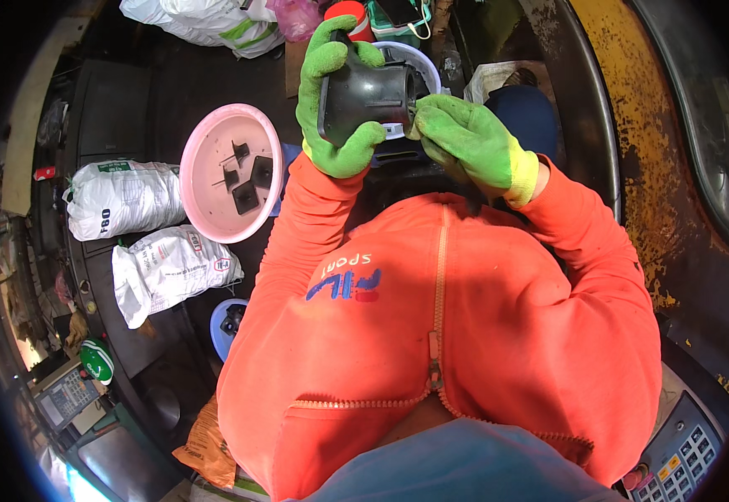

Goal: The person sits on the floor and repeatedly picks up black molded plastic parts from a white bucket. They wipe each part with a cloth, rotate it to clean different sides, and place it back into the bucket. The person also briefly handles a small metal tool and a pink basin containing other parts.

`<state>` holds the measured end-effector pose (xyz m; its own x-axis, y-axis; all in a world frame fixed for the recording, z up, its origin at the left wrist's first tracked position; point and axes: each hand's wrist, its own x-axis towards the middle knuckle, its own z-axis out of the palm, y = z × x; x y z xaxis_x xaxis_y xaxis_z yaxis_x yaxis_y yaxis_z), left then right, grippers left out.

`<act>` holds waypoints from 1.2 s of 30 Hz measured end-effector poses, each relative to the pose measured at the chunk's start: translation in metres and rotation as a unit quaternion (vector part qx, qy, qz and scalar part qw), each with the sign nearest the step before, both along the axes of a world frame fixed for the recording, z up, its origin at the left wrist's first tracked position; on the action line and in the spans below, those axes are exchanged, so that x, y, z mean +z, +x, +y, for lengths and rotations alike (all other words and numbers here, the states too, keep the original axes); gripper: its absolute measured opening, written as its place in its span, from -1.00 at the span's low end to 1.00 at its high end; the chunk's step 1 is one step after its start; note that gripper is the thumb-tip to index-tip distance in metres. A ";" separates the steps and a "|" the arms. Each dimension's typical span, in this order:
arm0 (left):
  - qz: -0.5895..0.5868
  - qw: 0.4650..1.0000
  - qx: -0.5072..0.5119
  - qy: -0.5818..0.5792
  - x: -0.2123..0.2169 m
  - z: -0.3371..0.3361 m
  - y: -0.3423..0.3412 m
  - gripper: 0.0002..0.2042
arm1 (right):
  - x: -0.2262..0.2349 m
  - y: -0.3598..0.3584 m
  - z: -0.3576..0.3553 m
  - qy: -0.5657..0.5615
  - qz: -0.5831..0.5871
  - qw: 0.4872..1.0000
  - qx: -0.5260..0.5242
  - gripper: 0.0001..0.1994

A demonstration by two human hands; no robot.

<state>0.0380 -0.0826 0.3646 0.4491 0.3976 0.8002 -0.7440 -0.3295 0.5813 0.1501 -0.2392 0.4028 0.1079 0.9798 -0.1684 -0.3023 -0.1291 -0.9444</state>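
Observation:
My left hand (332, 154), in a green and yellow work glove, grips a black plastic part (373, 94) with a wide flange on the left and a round tubular end on the right. Its thumb presses below the flange while the fingers wrap the far side. At the tubular end, my right hand (469, 142), gloved alike, has its fingers pinched together against the rim. Whatever those fingertips may hold is hidden. Behind and partly under the part stands a pale lavender tub (419, 60).
Left of me, a pink basin (205, 188) holds several small black pieces. White sacks (126, 199) lie beyond it. A small blue bowl (222, 332) with dark pieces sits near my left elbow. Rusty yellow machinery (632, 142) stands at right; a keypad panel (682, 452) is lower right.

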 end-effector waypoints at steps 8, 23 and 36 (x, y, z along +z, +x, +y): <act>0.008 0.974 0.119 0.191 0.003 0.010 -0.003 -0.31 | 0.019 0.002 -0.008 -0.091 0.144 0.984 0.048 -0.75; -0.058 0.879 -0.193 -0.433 -0.020 0.008 -0.024 -0.26 | -0.046 0.090 0.068 0.049 0.315 0.942 -0.104 -0.73; -0.202 0.667 0.058 -0.715 -0.174 0.029 -0.234 -0.60 | -0.172 0.101 0.090 -0.062 0.237 0.970 0.008 -0.68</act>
